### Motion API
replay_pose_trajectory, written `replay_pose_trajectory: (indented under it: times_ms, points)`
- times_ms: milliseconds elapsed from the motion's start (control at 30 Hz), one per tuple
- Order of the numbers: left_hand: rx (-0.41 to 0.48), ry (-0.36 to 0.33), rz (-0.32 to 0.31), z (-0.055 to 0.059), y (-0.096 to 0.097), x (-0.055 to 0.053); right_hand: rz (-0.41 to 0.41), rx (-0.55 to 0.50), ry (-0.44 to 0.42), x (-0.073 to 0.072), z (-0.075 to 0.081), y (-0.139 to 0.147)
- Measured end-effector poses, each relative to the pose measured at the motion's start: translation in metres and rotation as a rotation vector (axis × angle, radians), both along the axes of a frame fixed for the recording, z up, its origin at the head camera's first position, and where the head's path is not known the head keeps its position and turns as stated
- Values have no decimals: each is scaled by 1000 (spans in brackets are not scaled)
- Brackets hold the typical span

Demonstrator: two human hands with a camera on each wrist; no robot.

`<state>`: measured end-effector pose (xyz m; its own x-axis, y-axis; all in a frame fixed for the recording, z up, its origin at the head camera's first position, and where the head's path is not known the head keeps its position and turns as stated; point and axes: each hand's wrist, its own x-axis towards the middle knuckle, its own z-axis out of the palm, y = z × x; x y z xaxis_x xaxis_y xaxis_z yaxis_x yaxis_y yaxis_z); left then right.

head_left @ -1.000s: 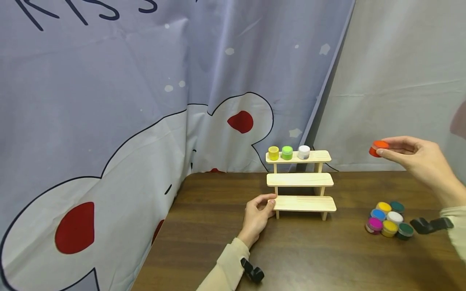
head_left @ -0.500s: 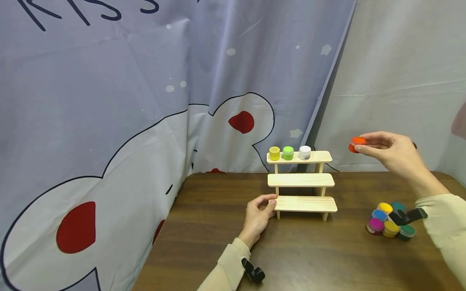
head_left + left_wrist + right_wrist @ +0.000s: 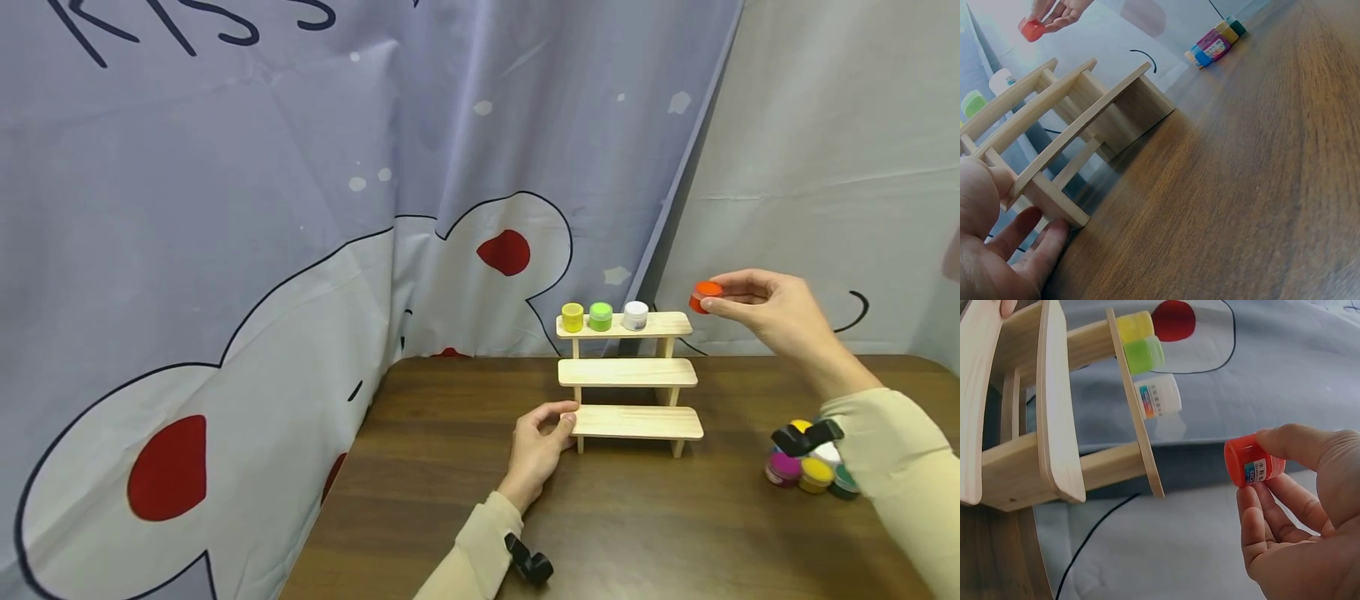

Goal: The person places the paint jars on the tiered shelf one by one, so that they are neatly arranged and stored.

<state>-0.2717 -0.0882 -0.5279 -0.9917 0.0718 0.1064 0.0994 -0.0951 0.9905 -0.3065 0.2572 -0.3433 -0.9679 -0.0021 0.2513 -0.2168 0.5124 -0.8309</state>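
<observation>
A small red-orange paint jar (image 3: 1252,461) is pinched between the thumb and fingers of my right hand (image 3: 776,312), held in the air just right of the top shelf. My left hand (image 3: 538,450) grips the left end of the bottom board of a three-tier wooden shelf (image 3: 637,422); in the left wrist view its thumb lies over the board and its fingers are below, by the leg. On the top tier stand a yellow jar (image 3: 572,317), a light green jar (image 3: 600,316) and a white jar (image 3: 635,315), side by side from the left end. The two lower boards hold nothing.
Several more paint jars stand grouped on the brown table (image 3: 450,467) at the right, among them a magenta jar (image 3: 783,469) and a dark yellow jar (image 3: 816,475), partly hidden by my right sleeve (image 3: 892,467). A printed curtain (image 3: 300,167) hangs behind the table.
My right hand has carried the red-orange jar leftward, from above the jar group to near the top shelf. My left hand keeps its grip on the bottom board. The head view has shifted slightly.
</observation>
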Motion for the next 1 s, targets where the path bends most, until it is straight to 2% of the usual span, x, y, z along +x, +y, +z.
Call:
replay_pose_trajectory:
  times_ms: [433, 1000]
  points:
    - [-13, 12, 17, -2, 2, 1, 33, 7, 6, -15, 0, -25]
    - [-8, 8, 8, 1, 0, 1, 42, 12, -41, -27, -23, -30]
